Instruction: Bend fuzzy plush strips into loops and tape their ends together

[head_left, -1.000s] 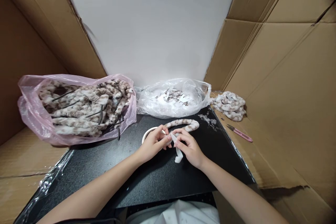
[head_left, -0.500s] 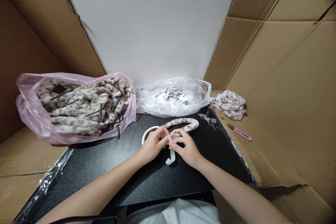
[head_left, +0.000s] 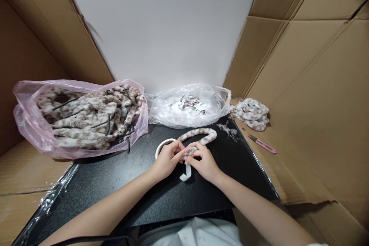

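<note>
Both hands meet over the black table, fingers pinched together around a furry white-and-brown strip (head_left: 209,135). The strip curves in a loop behind my fingers. My left hand (head_left: 170,157) grips one part of it, beside a roll of white tape (head_left: 158,148) that this hand partly hides. My right hand (head_left: 205,162) pinches the strip close to the left fingertips. A piece of white tape (head_left: 186,173) hangs down between the hands, its lower end curled. Its upper end is hidden by the fingers.
A pink plastic bag (head_left: 29,123) full of furry strips and dark cords sits at left. Behind is a clear plastic bag (head_left: 161,111) with thin metallic pieces. At right lie a furry bundle (head_left: 250,114), pink-handled snips (head_left: 263,145) and fluffy scraps (head_left: 227,130).
The fingers have shifted slightly, and more of the furry strip shows between them. The tape now hangs lower from beneath the fingers. The view has moved a little.
</note>
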### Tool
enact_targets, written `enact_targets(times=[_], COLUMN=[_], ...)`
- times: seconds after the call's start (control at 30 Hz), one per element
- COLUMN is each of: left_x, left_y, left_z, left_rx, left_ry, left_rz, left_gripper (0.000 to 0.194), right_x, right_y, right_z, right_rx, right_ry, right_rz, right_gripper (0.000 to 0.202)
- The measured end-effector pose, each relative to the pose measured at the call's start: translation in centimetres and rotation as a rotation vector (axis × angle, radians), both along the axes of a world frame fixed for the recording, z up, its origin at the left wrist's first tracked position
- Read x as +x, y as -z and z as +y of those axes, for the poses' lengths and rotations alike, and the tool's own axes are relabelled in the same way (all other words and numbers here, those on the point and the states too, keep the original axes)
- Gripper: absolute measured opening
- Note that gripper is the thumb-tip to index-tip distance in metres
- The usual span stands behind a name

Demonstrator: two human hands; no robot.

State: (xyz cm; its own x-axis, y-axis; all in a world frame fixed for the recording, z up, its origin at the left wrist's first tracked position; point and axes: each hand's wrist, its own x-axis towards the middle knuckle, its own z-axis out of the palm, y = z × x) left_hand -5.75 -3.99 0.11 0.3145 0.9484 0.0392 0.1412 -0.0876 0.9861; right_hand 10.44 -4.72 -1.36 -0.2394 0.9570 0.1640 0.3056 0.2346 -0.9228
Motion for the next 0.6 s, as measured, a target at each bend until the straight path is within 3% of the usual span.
enact_targets(times=[0.33, 0.6], left_x=[0.42, -0.35], left_y=[-0.25, -0.70], left_z=[-0.07, 0.29], left_rx=[-0.048, -0.127], left_ry=[-0.027, 0.082], left_rz=[-0.111, -0.121], left_gripper=[0.032, 0.034], right_x=[0.09, 0.20], right_y=[-0.49, -0.03], right_z=[-0.03, 0.10], right_rx=[-0.012, -0.023], right_ry=[-0.054, -0.029], right_rz=[0.067, 0.053], right_gripper=[0.016, 0.016])
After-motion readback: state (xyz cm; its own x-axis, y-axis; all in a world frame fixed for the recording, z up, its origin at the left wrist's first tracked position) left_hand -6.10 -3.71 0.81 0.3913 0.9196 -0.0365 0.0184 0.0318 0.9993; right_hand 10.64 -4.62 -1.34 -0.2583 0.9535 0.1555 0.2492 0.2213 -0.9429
